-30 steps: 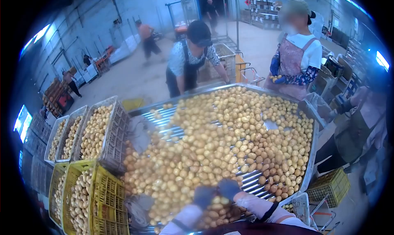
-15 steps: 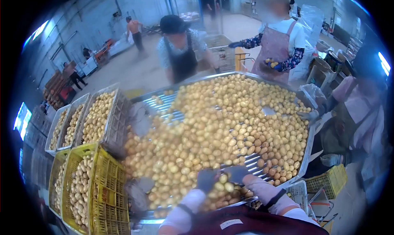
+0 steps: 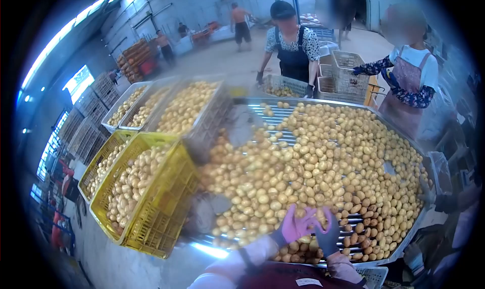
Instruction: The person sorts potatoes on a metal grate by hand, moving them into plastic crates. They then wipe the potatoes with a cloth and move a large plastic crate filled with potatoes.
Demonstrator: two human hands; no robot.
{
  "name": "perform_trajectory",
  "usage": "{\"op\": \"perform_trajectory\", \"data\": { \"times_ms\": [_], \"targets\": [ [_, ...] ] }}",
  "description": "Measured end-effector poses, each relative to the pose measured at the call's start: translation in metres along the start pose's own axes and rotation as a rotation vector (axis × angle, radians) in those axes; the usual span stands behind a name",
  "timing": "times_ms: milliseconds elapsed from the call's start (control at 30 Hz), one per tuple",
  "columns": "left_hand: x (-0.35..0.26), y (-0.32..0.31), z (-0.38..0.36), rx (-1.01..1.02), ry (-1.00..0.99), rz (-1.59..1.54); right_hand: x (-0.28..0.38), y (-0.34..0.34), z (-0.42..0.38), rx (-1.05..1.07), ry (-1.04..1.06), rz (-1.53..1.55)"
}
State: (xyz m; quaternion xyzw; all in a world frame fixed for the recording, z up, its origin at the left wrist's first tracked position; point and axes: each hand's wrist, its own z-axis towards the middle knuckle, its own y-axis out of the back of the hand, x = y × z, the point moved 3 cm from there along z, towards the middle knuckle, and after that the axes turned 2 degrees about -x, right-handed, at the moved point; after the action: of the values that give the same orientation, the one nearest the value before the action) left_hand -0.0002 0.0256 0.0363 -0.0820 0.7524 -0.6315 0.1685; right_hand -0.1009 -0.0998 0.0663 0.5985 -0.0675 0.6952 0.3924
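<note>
Pale yellow potatoes [image 3: 323, 152] cover a metal roller sorting table [image 3: 286, 138]. Over its near edge, my left hand [image 3: 293, 226], in a grey glove with a pink palm, has its fingers stretched out to the right among the potatoes. Close beside it, my right hand [image 3: 327, 232], in a matching glove, curves its thumb and fingers around a potato [image 3: 320, 218]. Browner potatoes [image 3: 365, 228] lie on the rollers just right of my hands. The fingertips of both hands nearly meet.
Yellow crates [image 3: 169, 208] and white crates [image 3: 202, 122] full of potatoes stand at the left. Across the table, a person in a dark apron [image 3: 293, 51] handles a crate [image 3: 283, 82]. Another person [image 3: 404, 82] stands at the far right beside stacked crates [image 3: 348, 77].
The view has swung left, so the table and people appear farther right. My hands have turned, now showing pink palms. The person in the dark apron has straightened up, with a crate in front.
</note>
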Motion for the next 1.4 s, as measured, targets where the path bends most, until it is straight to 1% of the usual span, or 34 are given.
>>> {"op": "perform_trajectory", "data": {
  "times_ms": [33, 100, 133, 200, 233, 267, 300, 333, 367, 400, 433, 500, 567, 600, 667, 700, 767, 800, 833, 900, 967, 1033, 1100, 1200, 1233, 1267, 1300, 1333, 1400],
  "targets": [
    [0.001, -0.006, -0.003, 0.065, 0.021, -0.036, 0.015, -0.003, 0.002, 0.095, 0.128, -0.137],
    [0.0, -0.015, -0.009, -0.147, -0.062, 0.136, 0.063, -0.008, 0.014, 0.281, 0.378, -0.413],
    [-0.002, -0.02, -0.012, -0.254, -0.097, 0.22, 0.068, -0.01, 0.021, 0.395, 0.193, -0.204],
    [-0.01, -0.018, -0.013, -0.173, -0.062, 0.197, 0.079, -0.006, 0.029, 0.358, 0.263, -0.167],
    [-0.016, -0.009, -0.016, 0.008, 0.016, 0.074, 0.076, 0.004, 0.021, 0.332, 0.271, -0.162],
    [-0.016, -0.007, -0.021, 0.027, 0.028, -0.016, 0.024, 0.0, -0.002, 0.29, 0.263, -0.176],
    [-0.017, -0.004, -0.025, 0.046, 0.042, -0.105, -0.01, 0.0, -0.013, 0.372, 0.223, -0.332],
    [-0.024, -0.009, -0.03, -0.1, -0.013, -0.13, -0.037, 0.006, -0.022, 0.47, 0.171, -0.478],
    [-0.031, -0.012, -0.035, -0.249, -0.072, -0.142, -0.047, 0.022, -0.029, 0.532, 0.11, -0.546],
    [-0.037, -0.008, -0.038, -0.32, -0.111, -0.114, -0.058, 0.039, -0.038, 0.597, 0.053, -0.618],
    [-0.041, -0.004, -0.042, -0.392, -0.147, -0.084, -0.059, 0.058, -0.029, 0.608, 0.004, -0.626],
    [-0.052, 0.003, -0.041, -0.377, -0.204, 0.028, -0.022, 0.093, 0.005, 0.605, -0.107, -0.597],
    [-0.053, 0.011, -0.043, -0.434, -0.194, -0.01, -0.084, 0.11, -0.005, 0.407, 0.107, -0.911],
    [-0.054, 0.016, -0.044, -0.461, -0.189, -0.028, -0.11, 0.119, -0.002, 0.291, 0.111, -0.917],
    [-0.056, 0.045, -0.043, -0.277, -0.154, -0.033, -0.146, 0.138, 0.016, 0.066, 0.131, -0.928],
    [-0.056, 0.048, -0.039, -0.181, -0.142, -0.036, -0.145, 0.139, 0.023, -0.043, 0.093, -0.952],
    [-0.054, 0.052, -0.038, -0.279, -0.177, 0.084, -0.136, 0.124, 0.038, -0.259, 0.025, -0.99],
    [-0.053, 0.05, -0.039, -0.333, -0.199, 0.141, -0.134, 0.105, 0.046, -0.167, 0.001, -0.745],
    [-0.052, 0.047, -0.039, -0.328, -0.195, 0.131, -0.132, 0.087, 0.053, -0.087, -0.043, -0.499],
    [-0.054, 0.042, -0.039, -0.322, -0.182, 0.114, -0.144, 0.039, 0.048, 0.287, 0.052, -0.529],
    [-0.055, 0.037, -0.039, -0.346, -0.166, 0.173, -0.141, 0.02, 0.045, 0.246, -0.043, -0.342],
    [-0.056, 0.037, -0.036, -0.392, -0.177, 0.186, -0.136, 0.021, 0.059, 0.243, -0.069, -0.27],
    [-0.057, 0.038, -0.038, -0.479, -0.205, 0.154, -0.126, 0.029, 0.072, 0.286, -0.047, -0.3],
    [-0.052, 0.031, -0.035, -0.593, -0.229, 0.19, -0.103, 0.034, 0.075, 0.177, -0.031, -0.247],
    [-0.051, 0.033, -0.034, -0.568, -0.228, 0.197, -0.088, 0.032, 0.075, 0.258, 0.01, -0.294],
    [-0.052, 0.037, -0.035, -0.542, -0.224, 0.208, -0.055, 0.027, 0.08, 0.336, 0.05, -0.339],
    [-0.053, 0.04, -0.034, -0.514, -0.218, 0.222, -0.036, 0.024, 0.082, 0.409, 0.09, -0.384],
    [-0.052, 0.042, -0.035, -0.497, -0.216, 0.232, -0.074, 0.005, 0.059, 0.341, 0.211, -0.528],
    [-0.052, 0.043, -0.035, -0.458, -0.216, 0.259, -0.087, -0.016, 0.049, 0.395, 0.19, -0.654]
  ]
}}
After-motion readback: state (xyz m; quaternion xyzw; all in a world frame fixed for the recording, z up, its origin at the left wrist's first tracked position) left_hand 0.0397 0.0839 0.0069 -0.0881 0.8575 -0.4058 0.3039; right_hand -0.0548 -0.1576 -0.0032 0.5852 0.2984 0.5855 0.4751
